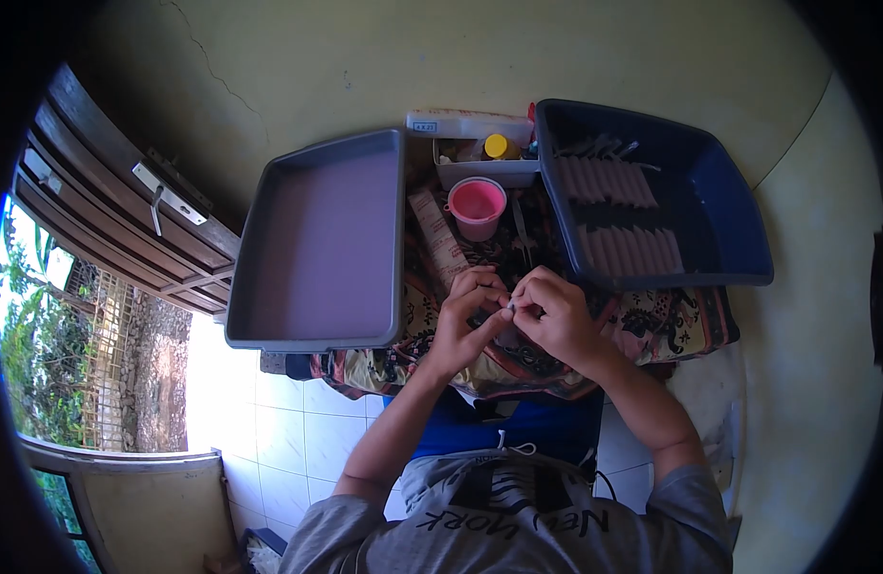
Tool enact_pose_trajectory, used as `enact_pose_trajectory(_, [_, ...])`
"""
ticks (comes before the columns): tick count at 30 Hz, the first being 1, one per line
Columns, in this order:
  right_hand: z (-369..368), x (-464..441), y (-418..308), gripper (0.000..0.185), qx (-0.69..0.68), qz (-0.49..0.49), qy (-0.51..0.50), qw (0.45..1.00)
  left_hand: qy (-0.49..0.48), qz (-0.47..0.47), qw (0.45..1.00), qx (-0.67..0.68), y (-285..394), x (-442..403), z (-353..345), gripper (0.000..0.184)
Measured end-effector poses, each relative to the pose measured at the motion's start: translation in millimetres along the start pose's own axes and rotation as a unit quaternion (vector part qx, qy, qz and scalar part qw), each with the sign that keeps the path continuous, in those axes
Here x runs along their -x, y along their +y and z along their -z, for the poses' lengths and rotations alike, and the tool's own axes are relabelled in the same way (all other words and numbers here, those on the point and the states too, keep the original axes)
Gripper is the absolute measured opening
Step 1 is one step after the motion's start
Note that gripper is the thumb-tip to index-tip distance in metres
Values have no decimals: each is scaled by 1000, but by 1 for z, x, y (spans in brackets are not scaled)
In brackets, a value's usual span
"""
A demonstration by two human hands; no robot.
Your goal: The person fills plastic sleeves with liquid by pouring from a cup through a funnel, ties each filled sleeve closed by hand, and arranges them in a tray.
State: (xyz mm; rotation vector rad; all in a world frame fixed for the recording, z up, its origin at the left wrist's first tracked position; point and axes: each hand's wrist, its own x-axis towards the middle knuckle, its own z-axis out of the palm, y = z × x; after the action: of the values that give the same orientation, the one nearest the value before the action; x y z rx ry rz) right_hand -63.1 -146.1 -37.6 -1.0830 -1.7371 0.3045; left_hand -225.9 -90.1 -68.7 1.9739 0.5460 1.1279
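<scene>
A counter draped in patterned cloth (656, 323) bears two trays (315, 249) (723, 215), a pink cup (478, 210) and a white box (486, 173).

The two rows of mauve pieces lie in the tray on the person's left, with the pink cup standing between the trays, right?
Wrong side: the head view shows both rows of mauve pieces in the right-hand tray. The pink cup does stand between the trays.

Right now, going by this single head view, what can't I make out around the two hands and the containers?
- Small item between the left hand and right hand, head view: tiny, partly covered by fingers.
- Lower contents of the white box, head view: hidden by its front wall.
- Print on the long packet, head view: too small.
- Dark bits in the blue tray, head view: lost in shadow.
</scene>
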Motion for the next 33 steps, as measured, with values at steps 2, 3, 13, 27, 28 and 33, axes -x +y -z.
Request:
enact_pose_trajectory(2, [-2,3,0,18,9,3,13,1000,-5,25,1000,-12,4,-2,1,15])
enact_pose_trajectory(3, [-3,5,0,18,19,1,17,1000,-4,26,1000,-12,5,-2,2,15])
enact_pose_trajectory(13, [16,9,-3,16,-258,-277,-76,922,6,-49,990,-136,17,-3,1,15])
enact_pose_trajectory(27, [-11,23,4,21,31,-46,13,998,2,-57,990,-127,16,-4,-2,18])
enact_pose_trajectory(28, [-12,23,3,21,35,-38,21,998,9,-54,991,-122,17,-5,-3,17])
enact_pose_trajectory(33, [-14,23,0,21,69,-4,56,996,28,-25,996,-82,16,0,-11,16])
